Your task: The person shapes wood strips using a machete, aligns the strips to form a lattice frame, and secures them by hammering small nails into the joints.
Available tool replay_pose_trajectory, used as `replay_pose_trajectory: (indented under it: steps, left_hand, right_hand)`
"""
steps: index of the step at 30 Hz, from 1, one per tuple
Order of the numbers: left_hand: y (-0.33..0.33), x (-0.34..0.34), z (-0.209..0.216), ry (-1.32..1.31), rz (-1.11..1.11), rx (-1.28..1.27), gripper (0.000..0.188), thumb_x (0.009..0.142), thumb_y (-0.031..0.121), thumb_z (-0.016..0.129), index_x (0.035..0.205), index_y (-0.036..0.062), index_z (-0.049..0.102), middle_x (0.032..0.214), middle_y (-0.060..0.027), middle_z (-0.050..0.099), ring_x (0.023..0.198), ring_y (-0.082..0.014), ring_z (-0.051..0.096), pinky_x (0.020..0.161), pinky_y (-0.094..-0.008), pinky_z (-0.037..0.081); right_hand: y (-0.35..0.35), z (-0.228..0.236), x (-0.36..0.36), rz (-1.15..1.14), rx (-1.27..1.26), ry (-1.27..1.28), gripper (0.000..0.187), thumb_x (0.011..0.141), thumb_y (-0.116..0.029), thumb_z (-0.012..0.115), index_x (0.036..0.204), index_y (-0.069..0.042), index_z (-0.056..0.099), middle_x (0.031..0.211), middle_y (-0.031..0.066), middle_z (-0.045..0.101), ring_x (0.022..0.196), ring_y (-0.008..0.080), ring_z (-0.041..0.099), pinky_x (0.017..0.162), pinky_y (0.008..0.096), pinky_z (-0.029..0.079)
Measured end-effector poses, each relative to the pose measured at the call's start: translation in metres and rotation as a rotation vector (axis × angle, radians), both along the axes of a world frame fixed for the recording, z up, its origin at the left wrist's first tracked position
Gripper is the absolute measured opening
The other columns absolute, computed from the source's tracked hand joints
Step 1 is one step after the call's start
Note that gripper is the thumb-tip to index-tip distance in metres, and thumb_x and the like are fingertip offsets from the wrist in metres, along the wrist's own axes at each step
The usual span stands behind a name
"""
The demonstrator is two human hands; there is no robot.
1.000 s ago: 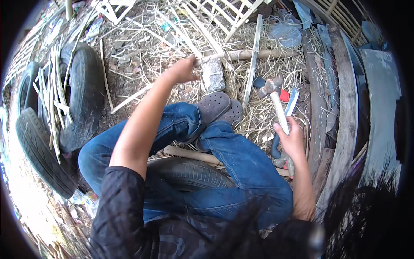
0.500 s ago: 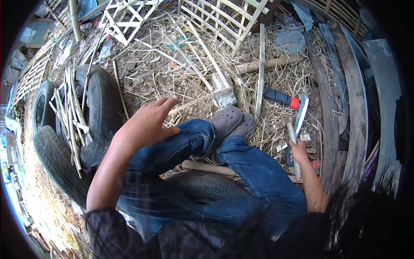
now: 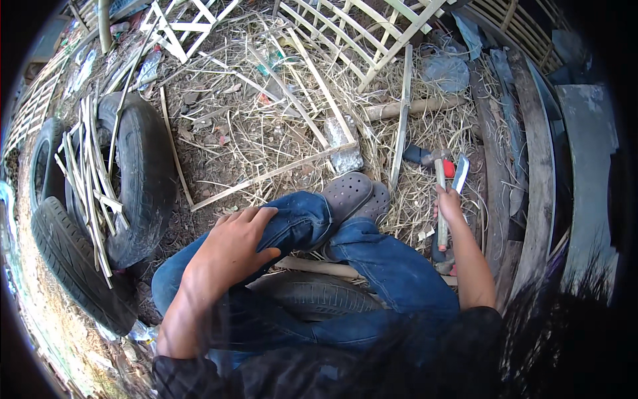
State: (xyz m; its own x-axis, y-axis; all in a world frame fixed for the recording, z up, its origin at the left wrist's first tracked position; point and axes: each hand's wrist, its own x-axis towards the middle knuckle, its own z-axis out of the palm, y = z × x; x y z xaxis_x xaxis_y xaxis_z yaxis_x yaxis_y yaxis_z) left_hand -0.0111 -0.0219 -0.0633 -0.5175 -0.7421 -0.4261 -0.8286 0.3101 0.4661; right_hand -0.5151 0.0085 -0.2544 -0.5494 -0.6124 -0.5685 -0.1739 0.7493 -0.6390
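Note:
My right hand (image 3: 450, 205) is closed around the wooden handle of a hammer (image 3: 441, 176), whose metal head points away from me. Below and beside the hammer lies a large knife (image 3: 460, 176) with a curved blade and dark handle, partly hidden by my hand and the hammer. A dark cylinder with a red end (image 3: 449, 169) lies partly behind the hammer head. My left hand (image 3: 229, 249) rests on my raised left knee, palm down and fingers extended, holding nothing. In front of my shoes, a thin bamboo strip (image 3: 266, 178) lies at an angle to other strips.
Old tyres (image 3: 143, 179) stand at the left with a bundle of split bamboo strips (image 3: 90, 176) on them. Bamboo lattice panels (image 3: 359, 33) lie at the far side. A stone block (image 3: 347, 158) sits by my shoes. Wooden planks (image 3: 535, 166) line the right.
My left hand has come down onto the knee. My right hand has moved slightly away from me, lifting the hammer so its head now overlaps the red-ended cylinder. The view has shifted a little.

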Motion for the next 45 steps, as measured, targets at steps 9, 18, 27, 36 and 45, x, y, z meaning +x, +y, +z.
replay_pose_trajectory:
  steps: [9, 18, 27, 36, 45]
  left_hand:
    - [-0.012, 0.004, -0.010, -0.058, -0.030, 0.017, 0.058, 0.081, 0.029, 0.071, 0.129, 0.0036, 0.050, 0.118, -0.0164, 0.060, 0.113, -0.0345, 0.056, 0.097, -0.0435, 0.043]
    - [-0.015, -0.014, 0.003, -0.096, 0.028, 0.083, 0.065, 0.074, 0.024, 0.076, 0.131, 0.0070, 0.049, 0.122, -0.0165, 0.058, 0.116, -0.0359, 0.053, 0.100, -0.0426, 0.041]
    - [-0.011, -0.027, -0.005, -0.105, -0.006, 0.055, 0.063, 0.076, 0.023, 0.075, 0.131, 0.0064, 0.048, 0.121, -0.0158, 0.058, 0.115, -0.0352, 0.054, 0.100, -0.0426, 0.042]
    - [0.004, -0.011, -0.001, -0.035, -0.108, -0.035, 0.058, 0.082, 0.028, 0.070, 0.130, 0.0034, 0.049, 0.119, -0.0141, 0.059, 0.113, -0.0320, 0.056, 0.099, -0.0430, 0.041]
    - [0.026, 0.003, 0.004, 0.050, -0.115, -0.078, 0.059, 0.081, 0.027, 0.071, 0.130, 0.0024, 0.049, 0.116, -0.0125, 0.059, 0.112, -0.0302, 0.056, 0.096, -0.0417, 0.042]
  right_hand:
    - [-0.016, -0.082, 0.004, -0.225, -0.221, -0.029, 0.034, 0.097, -0.029, 0.053, 0.117, -0.002, 0.048, 0.058, 0.0072, 0.049, 0.037, 0.0192, 0.049, 0.034, 0.0348, 0.043]
    - [-0.030, -0.109, 0.005, -0.446, -0.401, -0.092, 0.013, 0.086, -0.011, 0.061, 0.089, -0.006, 0.049, 0.061, 0.0027, 0.047, 0.044, 0.0147, 0.047, 0.038, 0.0316, 0.041]
    - [-0.022, -0.120, 0.002, -0.256, -0.273, -0.137, 0.015, 0.085, -0.011, 0.059, 0.095, -0.008, 0.049, 0.062, 0.0023, 0.049, 0.045, 0.0135, 0.049, 0.040, 0.0308, 0.046]
    - [-0.025, -0.127, 0.009, 0.046, 0.052, 0.735, 0.065, 0.079, -0.028, 0.067, 0.135, -0.003, 0.045, 0.127, 0.0320, 0.048, 0.120, 0.0469, 0.048, 0.103, 0.0491, 0.039]
    - [-0.074, -0.033, 0.120, 0.305, -0.329, 0.780, 0.062, 0.079, -0.019, 0.069, 0.134, -0.007, 0.044, 0.124, 0.0232, 0.046, 0.115, 0.0433, 0.049, 0.099, 0.0478, 0.040]
